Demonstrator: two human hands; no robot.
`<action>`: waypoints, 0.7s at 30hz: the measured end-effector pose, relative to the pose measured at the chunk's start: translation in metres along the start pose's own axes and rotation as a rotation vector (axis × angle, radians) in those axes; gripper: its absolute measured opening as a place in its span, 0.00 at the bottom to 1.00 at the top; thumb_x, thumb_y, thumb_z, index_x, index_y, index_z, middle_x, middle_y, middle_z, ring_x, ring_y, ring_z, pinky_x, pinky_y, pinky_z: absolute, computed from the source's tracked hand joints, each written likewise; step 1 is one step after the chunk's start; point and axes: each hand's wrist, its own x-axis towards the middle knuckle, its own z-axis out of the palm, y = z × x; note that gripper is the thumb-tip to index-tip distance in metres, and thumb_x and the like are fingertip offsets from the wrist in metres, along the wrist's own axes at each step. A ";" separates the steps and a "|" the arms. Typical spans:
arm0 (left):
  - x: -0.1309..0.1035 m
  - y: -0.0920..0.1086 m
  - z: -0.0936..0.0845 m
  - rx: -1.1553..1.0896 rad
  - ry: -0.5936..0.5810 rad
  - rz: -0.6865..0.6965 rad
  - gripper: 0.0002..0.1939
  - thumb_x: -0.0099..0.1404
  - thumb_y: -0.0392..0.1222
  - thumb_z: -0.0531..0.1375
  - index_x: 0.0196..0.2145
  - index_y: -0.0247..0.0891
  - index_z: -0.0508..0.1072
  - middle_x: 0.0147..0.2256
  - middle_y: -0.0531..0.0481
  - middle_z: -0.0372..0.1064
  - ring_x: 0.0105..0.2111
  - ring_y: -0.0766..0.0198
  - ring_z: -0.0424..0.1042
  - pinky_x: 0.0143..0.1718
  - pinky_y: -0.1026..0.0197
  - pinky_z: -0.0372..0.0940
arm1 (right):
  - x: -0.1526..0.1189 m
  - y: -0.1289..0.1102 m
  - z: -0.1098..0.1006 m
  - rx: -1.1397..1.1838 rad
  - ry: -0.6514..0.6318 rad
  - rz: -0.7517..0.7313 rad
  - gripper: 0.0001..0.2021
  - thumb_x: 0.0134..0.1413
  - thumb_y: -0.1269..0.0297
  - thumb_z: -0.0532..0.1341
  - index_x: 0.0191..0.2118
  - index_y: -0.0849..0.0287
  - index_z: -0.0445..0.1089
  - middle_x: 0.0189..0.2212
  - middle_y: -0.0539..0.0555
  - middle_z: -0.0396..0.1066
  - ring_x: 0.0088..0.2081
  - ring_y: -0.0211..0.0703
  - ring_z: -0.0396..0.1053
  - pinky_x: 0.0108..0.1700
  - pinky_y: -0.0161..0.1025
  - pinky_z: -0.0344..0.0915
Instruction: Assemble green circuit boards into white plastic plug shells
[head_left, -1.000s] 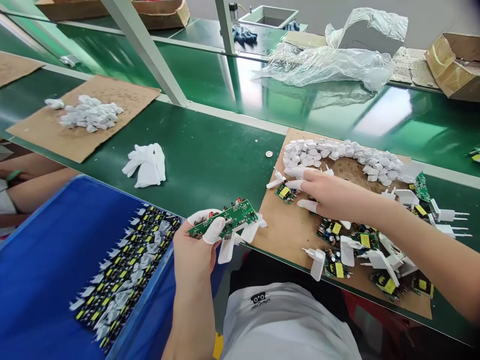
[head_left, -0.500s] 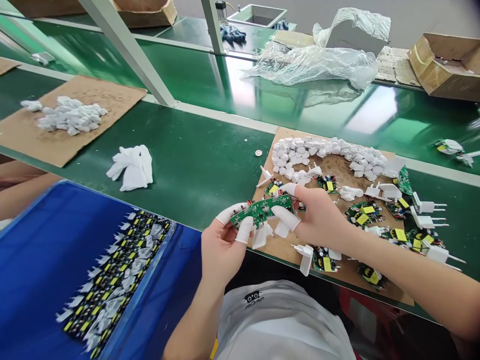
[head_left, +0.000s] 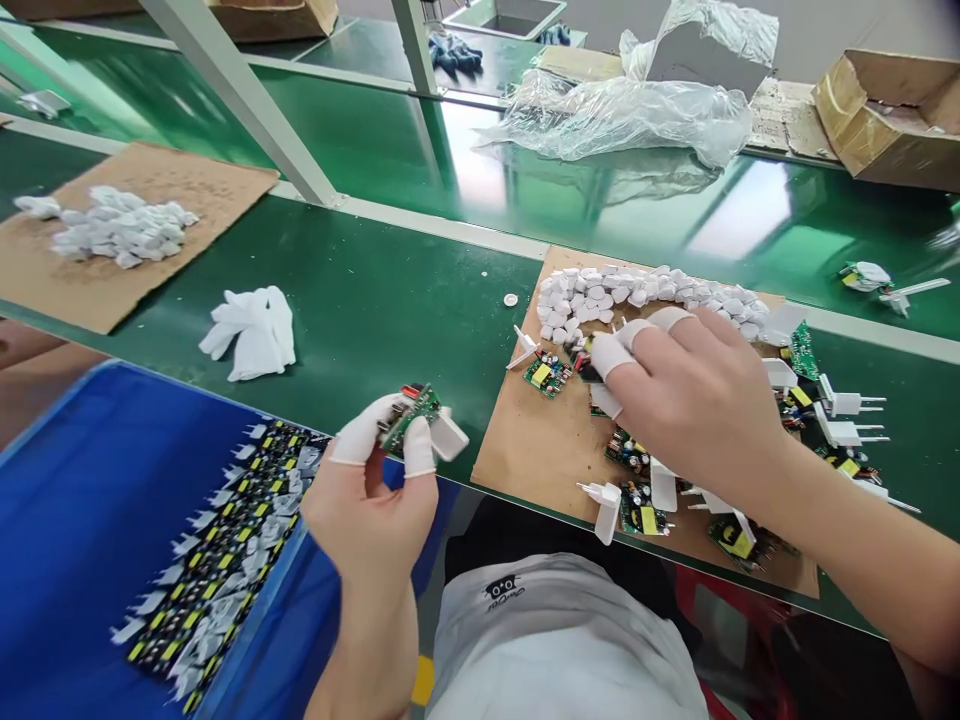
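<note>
The left hand pinches a green circuit board, the right hand a half-hidden dark board over brown cardboard, where loose yellow-blocked boards remain, while tidy board rows already line a blue bin.

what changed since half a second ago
The left hand moved left, keeping its grip on a flat green circuit board with a white plastic plug. The right hand came away from the left and moved right and forward over the brown cardboard sheet; whether it holds anything is unclear. The crumpled white glove and the heap of small white pieces stayed put.
</note>
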 end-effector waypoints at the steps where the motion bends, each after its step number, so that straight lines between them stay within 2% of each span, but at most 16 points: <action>1: 0.001 -0.005 -0.001 0.031 -0.050 0.120 0.14 0.64 0.36 0.68 0.48 0.41 0.83 0.47 0.42 0.81 0.46 0.51 0.81 0.53 0.49 0.76 | -0.001 0.002 0.003 0.009 -0.035 -0.030 0.21 0.69 0.79 0.52 0.27 0.56 0.72 0.22 0.53 0.64 0.27 0.45 0.54 0.33 0.46 0.46; 3: -0.004 -0.017 0.003 0.069 -0.158 0.346 0.19 0.62 0.31 0.68 0.51 0.45 0.82 0.55 0.41 0.77 0.55 0.47 0.78 0.58 0.45 0.72 | -0.003 -0.001 0.016 0.037 -0.082 -0.129 0.22 0.68 0.82 0.50 0.27 0.57 0.73 0.23 0.54 0.65 0.27 0.45 0.55 0.33 0.45 0.47; 6: -0.023 -0.029 0.018 0.140 -0.320 0.596 0.24 0.64 0.26 0.64 0.54 0.45 0.79 0.54 0.40 0.75 0.54 0.48 0.77 0.53 0.48 0.74 | -0.010 -0.010 0.042 0.068 -0.210 -0.276 0.18 0.67 0.82 0.52 0.33 0.60 0.76 0.26 0.56 0.70 0.29 0.45 0.60 0.33 0.44 0.50; 8: -0.038 -0.032 0.027 0.154 -0.384 0.640 0.23 0.65 0.24 0.61 0.54 0.42 0.77 0.51 0.38 0.75 0.54 0.49 0.76 0.52 0.49 0.75 | -0.014 -0.013 0.052 0.092 -0.348 -0.333 0.14 0.66 0.81 0.56 0.38 0.63 0.78 0.30 0.58 0.73 0.32 0.46 0.64 0.35 0.44 0.53; 10: -0.050 -0.031 0.029 0.145 -0.410 0.646 0.21 0.67 0.28 0.63 0.55 0.41 0.75 0.53 0.36 0.73 0.55 0.46 0.75 0.53 0.47 0.75 | -0.017 -0.013 0.051 0.145 -0.483 -0.358 0.09 0.65 0.78 0.59 0.40 0.63 0.77 0.33 0.58 0.74 0.35 0.48 0.68 0.38 0.43 0.56; 12: -0.057 -0.029 0.023 0.118 -0.461 0.648 0.21 0.67 0.34 0.67 0.57 0.38 0.74 0.56 0.33 0.71 0.56 0.43 0.75 0.54 0.44 0.74 | -0.017 -0.010 0.041 0.204 -0.578 -0.353 0.07 0.65 0.75 0.60 0.41 0.63 0.76 0.36 0.59 0.75 0.38 0.49 0.70 0.41 0.44 0.59; 15: -0.059 -0.035 0.013 0.080 -0.497 0.665 0.25 0.67 0.32 0.66 0.60 0.40 0.72 0.58 0.34 0.71 0.60 0.43 0.73 0.58 0.46 0.72 | -0.021 0.003 0.020 0.285 -0.592 -0.329 0.08 0.66 0.72 0.61 0.46 0.64 0.76 0.43 0.62 0.77 0.40 0.50 0.72 0.44 0.45 0.62; 17: -0.058 -0.045 0.010 0.070 -0.463 0.630 0.30 0.65 0.27 0.66 0.62 0.43 0.72 0.58 0.38 0.71 0.59 0.47 0.74 0.61 0.50 0.70 | -0.031 0.026 0.007 0.322 -0.473 -0.214 0.13 0.68 0.67 0.61 0.53 0.64 0.75 0.49 0.65 0.78 0.44 0.52 0.73 0.47 0.47 0.65; 18: -0.058 -0.050 0.010 0.057 -0.447 0.617 0.31 0.64 0.27 0.67 0.63 0.44 0.72 0.58 0.39 0.72 0.59 0.47 0.75 0.62 0.49 0.70 | -0.040 0.042 0.001 0.317 -0.384 -0.092 0.15 0.69 0.64 0.60 0.57 0.62 0.74 0.52 0.65 0.78 0.46 0.54 0.74 0.50 0.49 0.67; 19: -0.059 -0.055 0.011 0.066 -0.456 0.599 0.32 0.64 0.28 0.68 0.63 0.45 0.72 0.59 0.39 0.71 0.58 0.47 0.75 0.63 0.49 0.70 | -0.051 0.061 -0.004 0.296 -0.277 0.084 0.18 0.70 0.61 0.59 0.60 0.61 0.73 0.53 0.65 0.78 0.50 0.57 0.74 0.53 0.51 0.67; 21: -0.060 -0.060 0.013 0.050 -0.455 0.588 0.30 0.64 0.29 0.68 0.62 0.47 0.74 0.57 0.42 0.73 0.55 0.49 0.77 0.63 0.49 0.70 | -0.075 0.104 -0.011 0.189 -0.144 0.576 0.20 0.70 0.60 0.59 0.62 0.58 0.72 0.59 0.64 0.76 0.57 0.60 0.72 0.59 0.55 0.66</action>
